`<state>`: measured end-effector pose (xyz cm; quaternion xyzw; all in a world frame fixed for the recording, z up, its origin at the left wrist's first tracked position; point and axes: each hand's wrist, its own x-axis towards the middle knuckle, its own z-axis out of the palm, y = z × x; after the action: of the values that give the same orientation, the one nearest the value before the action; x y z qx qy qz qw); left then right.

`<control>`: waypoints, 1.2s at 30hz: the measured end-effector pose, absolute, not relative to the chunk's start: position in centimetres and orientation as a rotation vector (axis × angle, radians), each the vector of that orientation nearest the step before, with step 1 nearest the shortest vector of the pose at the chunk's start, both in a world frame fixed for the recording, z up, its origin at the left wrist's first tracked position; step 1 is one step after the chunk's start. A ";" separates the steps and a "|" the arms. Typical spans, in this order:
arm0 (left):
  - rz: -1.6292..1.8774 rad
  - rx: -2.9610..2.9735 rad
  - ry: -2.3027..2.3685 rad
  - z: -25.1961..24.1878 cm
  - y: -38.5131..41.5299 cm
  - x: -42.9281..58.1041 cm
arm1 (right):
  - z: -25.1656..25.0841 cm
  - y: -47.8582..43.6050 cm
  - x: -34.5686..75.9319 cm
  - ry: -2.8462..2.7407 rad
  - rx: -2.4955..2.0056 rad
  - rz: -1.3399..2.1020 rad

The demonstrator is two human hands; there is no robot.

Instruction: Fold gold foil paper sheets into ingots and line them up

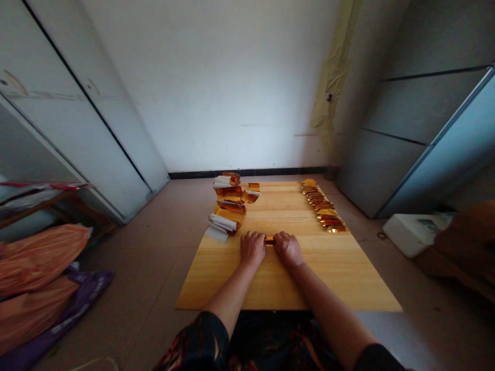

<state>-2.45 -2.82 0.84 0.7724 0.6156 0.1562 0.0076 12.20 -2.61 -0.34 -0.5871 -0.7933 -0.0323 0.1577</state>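
My left hand (252, 248) and my right hand (288, 248) rest side by side on the wooden table (328, 273), both curled closed. Between them they pinch a small piece of gold foil paper (269, 240), of which only a sliver shows. To the left of my hands stand stacks of gold foil paper (230, 206) with white backs. On the right side of the table lies a row of folded gold pieces (324, 212), overlapping one another and running away from me.
Orange and purple bags (38, 273) lie on the floor at the left, next to a white cabinet (77, 129). A white box (415, 232) sits on the floor at the right, below a grey-blue panel. The white wall stands beyond the table's far edge.
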 end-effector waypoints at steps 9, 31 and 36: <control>0.499 2.403 1.980 0.8 -2.9 -2.4 | 0.3 -2.6 12.7 -2.292 -1.740 -0.087; 0.608 2.422 1.776 0.5 -3.1 -2.8 | 1.1 -2.6 14.1 -2.332 -1.730 -0.059; 0.632 2.400 1.786 0.3 -3.0 -2.7 | 1.1 -3.1 14.9 -2.250 -1.651 -0.036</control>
<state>-2.72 -3.00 0.33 0.7843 0.5835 0.2065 0.0421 14.90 -3.07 1.14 -0.5826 -0.7937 -0.0126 0.1744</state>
